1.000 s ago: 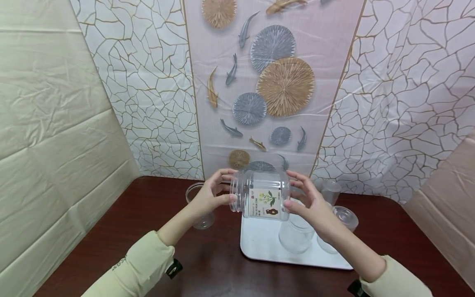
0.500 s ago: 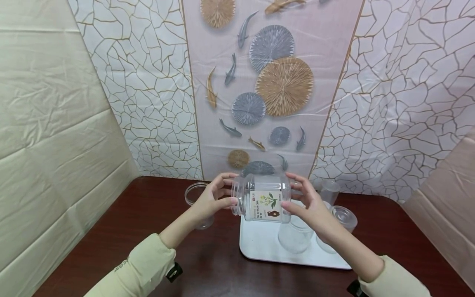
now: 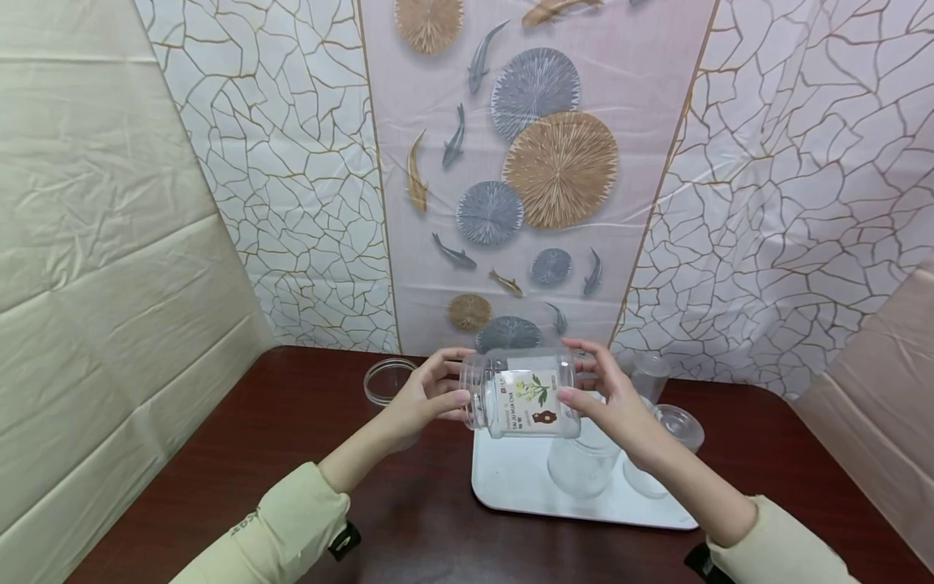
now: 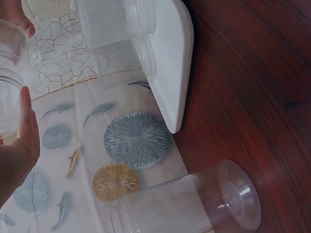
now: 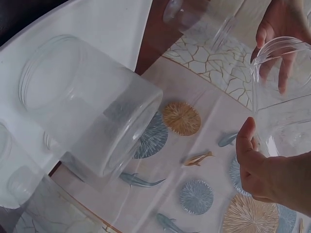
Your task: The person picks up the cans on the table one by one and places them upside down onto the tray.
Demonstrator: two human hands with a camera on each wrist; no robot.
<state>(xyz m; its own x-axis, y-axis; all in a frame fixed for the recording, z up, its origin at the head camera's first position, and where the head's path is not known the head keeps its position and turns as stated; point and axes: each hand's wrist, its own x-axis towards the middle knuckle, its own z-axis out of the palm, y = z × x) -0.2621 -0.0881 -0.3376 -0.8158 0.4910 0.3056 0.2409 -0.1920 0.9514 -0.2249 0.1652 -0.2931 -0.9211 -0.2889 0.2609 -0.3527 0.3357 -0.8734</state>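
A clear plastic jar (image 3: 536,365) with a paper label of yellow flowers and a brown bear lies sideways in the air, mouth to the left. My left hand (image 3: 430,393) holds its threaded neck, thumb in front and fingers behind. At the base end, my right hand (image 3: 616,405) grips the jar with thumb and fingers. Both hands also show at the jar in the left wrist view, the left hand (image 4: 22,150) lower down. In the right wrist view the right hand (image 5: 277,174) is at the jar's near end. The jar is see-through, and no lid shows on it.
A white tray (image 3: 511,487) on the dark red wooden table (image 3: 423,527) bears several clear jars, among them a mouth-down jar (image 5: 92,97) below the held one. Another clear jar (image 3: 387,381) stands upright behind my left hand. A patterned cloth (image 3: 540,178) hangs behind the table.
The held jar has come down a little and shifted slightly right, with both hands still on it. The tray and the other jars have stayed put.
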